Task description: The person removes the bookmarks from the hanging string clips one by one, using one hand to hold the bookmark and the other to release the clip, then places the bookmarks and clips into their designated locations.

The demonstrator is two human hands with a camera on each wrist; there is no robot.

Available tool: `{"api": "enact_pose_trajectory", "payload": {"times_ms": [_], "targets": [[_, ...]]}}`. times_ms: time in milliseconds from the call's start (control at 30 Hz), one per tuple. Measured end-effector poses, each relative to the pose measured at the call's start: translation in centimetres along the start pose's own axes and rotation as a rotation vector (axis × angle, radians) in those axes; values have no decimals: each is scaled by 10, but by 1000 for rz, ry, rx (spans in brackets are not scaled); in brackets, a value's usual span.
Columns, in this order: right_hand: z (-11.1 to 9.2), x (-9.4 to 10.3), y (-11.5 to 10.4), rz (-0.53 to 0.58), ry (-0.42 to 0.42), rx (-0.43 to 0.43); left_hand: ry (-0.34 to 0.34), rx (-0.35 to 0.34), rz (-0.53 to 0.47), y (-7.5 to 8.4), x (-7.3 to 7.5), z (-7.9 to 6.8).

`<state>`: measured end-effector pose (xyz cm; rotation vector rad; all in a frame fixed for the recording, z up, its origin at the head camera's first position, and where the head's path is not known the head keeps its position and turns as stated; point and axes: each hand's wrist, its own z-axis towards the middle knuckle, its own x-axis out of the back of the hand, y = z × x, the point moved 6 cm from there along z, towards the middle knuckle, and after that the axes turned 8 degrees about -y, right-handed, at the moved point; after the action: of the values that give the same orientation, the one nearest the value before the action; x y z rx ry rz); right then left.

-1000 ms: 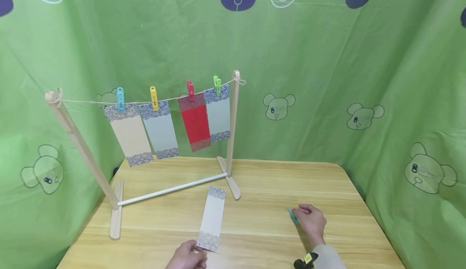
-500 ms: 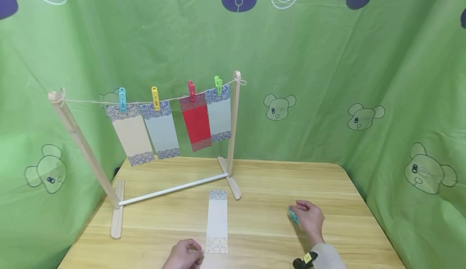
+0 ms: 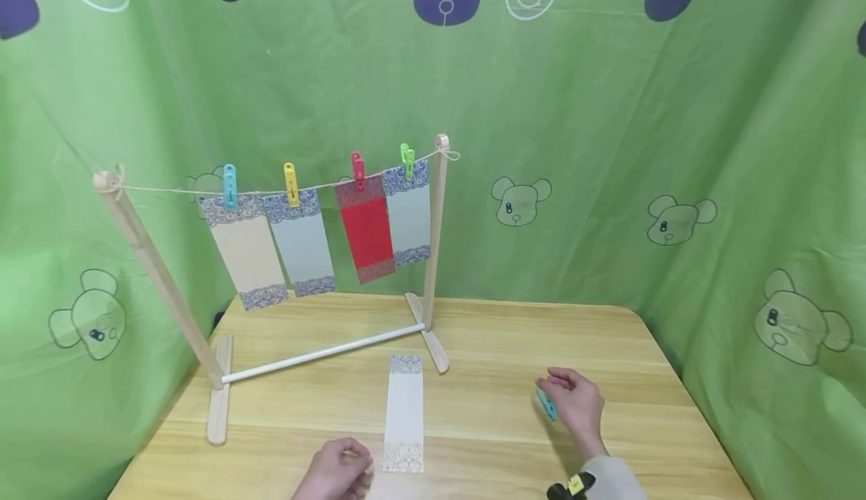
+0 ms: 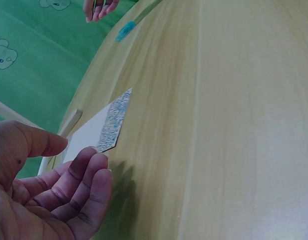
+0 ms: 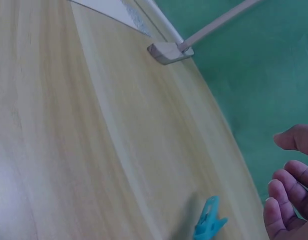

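Observation:
A white card with blue lace-patterned ends [image 3: 404, 410] lies flat on the table in the head view. Just left of its near end hovers my left hand [image 3: 336, 470], holding nothing. The left wrist view shows that thumb [image 4: 49, 143] apart from the loosely bent fingers [image 4: 89, 185]. At the right, a blue clothespin [image 3: 545, 404] lies on the table by my right hand [image 3: 575, 406]. In the right wrist view the clothespin [image 5: 209, 220] sits to the left of the right hand [image 5: 296, 190], whose thumb and fingers stand apart with nothing between them.
A wooden drying rack [image 3: 433, 244] stands at the back left with a string [image 3: 169, 189] across it. Cards hang there: cream [image 3: 246, 256], red [image 3: 368, 229] and two pale blue, pegged with colored clothespins. A green curtain [image 3: 582, 131] encloses the table [image 3: 514, 334].
My left hand has let go of the card and moved slightly left. The card now lies straighter on the table. My right hand has shifted slightly up and stays by the clothespin.

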<state>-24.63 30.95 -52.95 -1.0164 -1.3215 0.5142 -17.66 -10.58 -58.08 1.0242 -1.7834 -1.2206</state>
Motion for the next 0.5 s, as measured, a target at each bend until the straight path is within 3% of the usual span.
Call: {"api": "enact_pose_trajectory", "payload": {"times_ms": [267, 500], "targets": [[-6, 4, -24, 20, 29, 97, -9, -61, 3, 13, 10, -4], [-13, 2, -48, 72, 14, 146, 24, -86, 26, 23, 21, -9]]}}
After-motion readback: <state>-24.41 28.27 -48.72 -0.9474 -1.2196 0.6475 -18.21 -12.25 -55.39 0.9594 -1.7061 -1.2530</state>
